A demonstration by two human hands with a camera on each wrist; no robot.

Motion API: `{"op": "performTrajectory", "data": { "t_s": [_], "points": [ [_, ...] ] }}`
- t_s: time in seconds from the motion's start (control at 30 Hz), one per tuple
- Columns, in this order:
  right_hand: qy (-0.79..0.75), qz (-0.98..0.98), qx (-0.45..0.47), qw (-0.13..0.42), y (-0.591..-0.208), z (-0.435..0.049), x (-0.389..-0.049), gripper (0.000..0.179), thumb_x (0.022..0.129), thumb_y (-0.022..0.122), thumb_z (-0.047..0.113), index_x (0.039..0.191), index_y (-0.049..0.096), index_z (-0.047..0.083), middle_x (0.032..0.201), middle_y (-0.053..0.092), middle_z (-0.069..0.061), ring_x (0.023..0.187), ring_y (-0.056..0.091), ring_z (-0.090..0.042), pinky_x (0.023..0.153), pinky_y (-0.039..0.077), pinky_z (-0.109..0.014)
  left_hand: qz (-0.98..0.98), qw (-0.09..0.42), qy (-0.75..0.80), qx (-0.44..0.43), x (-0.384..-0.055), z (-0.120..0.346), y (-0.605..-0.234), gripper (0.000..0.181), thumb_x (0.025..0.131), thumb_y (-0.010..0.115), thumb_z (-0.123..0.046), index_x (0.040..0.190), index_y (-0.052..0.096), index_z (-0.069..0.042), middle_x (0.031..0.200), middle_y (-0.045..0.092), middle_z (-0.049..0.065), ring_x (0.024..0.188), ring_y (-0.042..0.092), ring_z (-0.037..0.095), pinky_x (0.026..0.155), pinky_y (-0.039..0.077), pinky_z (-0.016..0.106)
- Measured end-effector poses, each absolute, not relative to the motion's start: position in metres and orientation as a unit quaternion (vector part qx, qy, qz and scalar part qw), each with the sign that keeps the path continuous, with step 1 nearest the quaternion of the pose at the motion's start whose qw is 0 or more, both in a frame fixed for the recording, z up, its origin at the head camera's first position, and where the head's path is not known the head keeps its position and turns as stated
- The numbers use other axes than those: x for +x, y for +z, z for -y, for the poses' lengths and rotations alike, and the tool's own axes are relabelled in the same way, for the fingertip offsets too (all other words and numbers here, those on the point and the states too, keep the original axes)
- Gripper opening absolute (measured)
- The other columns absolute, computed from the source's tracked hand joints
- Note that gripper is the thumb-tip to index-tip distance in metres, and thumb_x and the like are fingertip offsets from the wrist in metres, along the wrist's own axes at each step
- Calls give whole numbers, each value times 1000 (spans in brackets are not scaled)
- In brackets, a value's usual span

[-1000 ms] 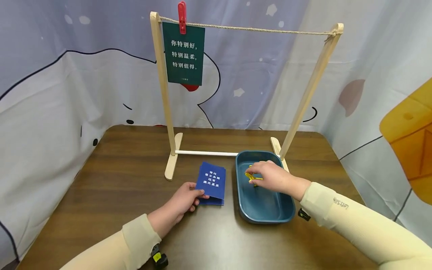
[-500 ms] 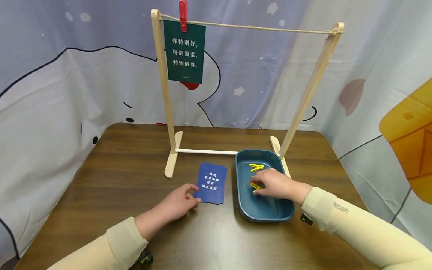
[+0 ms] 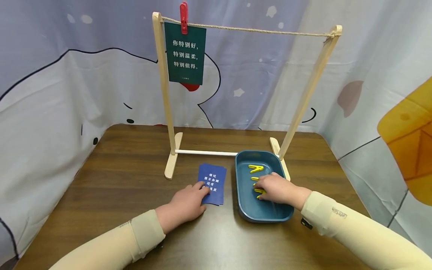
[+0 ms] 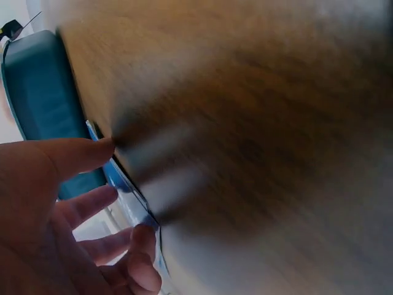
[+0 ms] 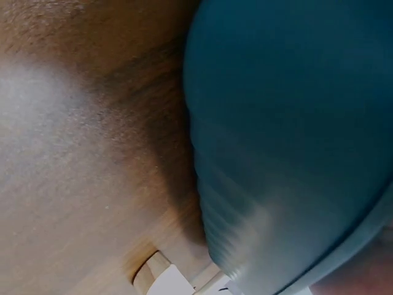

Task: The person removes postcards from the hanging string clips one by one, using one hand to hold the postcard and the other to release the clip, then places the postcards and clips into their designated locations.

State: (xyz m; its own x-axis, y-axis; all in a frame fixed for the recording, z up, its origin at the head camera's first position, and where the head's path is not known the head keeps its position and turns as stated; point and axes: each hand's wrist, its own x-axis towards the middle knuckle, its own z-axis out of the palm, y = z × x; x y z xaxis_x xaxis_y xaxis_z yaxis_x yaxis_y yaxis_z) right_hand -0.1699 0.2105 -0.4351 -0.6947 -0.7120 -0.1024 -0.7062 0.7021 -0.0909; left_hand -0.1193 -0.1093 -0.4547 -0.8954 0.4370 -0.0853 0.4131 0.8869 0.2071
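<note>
My left hand [image 3: 187, 202] lies over the lower left part of a small stack of blue cards [image 3: 216, 178] printed with white characters. In the left wrist view its fingertips are spread along the edge of the cards [image 4: 128, 190]. My right hand [image 3: 276, 187] reaches into a dark blue tray [image 3: 251, 213], thumb and index finger around a yellow clothespin [image 3: 259, 191]; its other fingers are mostly hidden. Farther back in the tray lies another yellow clothespin [image 3: 256, 168], and a third one [image 3: 255, 179] peeks out beside the fingers. Only the outer wall of the tray [image 5: 276, 123] fills the right wrist view.
A wooden stand [image 3: 163, 78] with a rope [image 3: 249, 29] across its top rises behind the cards and tray. From the rope hangs a dark green card [image 3: 185, 56], held by a red clothespin [image 3: 183, 18]. The tray's back corner overlaps the stand's right foot [image 3: 284, 165].
My left hand let go of the cards, drew back, then came down on them; they now lie flat. My right hand shifted toward the tray's front, leaving clothespins spread apart behind it.
</note>
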Motion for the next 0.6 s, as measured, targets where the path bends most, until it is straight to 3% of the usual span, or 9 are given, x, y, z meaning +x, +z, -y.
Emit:
{"op": "performTrajectory", "data": {
  "t_s": [0.1,0.33,0.6],
  "points": [
    [-21,-923,-379,62,-438,-210,-169,29,80,81,22,106,75,11,100,69,0,94,65,-18,75,41,-37,-970,79,69,218,-119,107,-457,47,92,69,-32,137,58,-23,142,51,13,117,58,38,85,52,52],
    [-22,-926,-373,53,-443,-215,-170,29,80,82,23,106,75,11,100,70,-1,94,66,-20,75,41,-37,-972,67,63,215,-118,103,-454,41,93,68,-27,134,62,-25,134,54,14,105,63,35,74,54,49],
    [-25,-926,-373,56,-443,-215,-171,29,81,81,23,107,75,11,101,70,-1,94,65,-20,75,42,-37,-974,74,58,204,-119,101,-455,43,94,67,-33,136,61,-26,138,52,16,110,60,37,79,53,51]
  ]
}}
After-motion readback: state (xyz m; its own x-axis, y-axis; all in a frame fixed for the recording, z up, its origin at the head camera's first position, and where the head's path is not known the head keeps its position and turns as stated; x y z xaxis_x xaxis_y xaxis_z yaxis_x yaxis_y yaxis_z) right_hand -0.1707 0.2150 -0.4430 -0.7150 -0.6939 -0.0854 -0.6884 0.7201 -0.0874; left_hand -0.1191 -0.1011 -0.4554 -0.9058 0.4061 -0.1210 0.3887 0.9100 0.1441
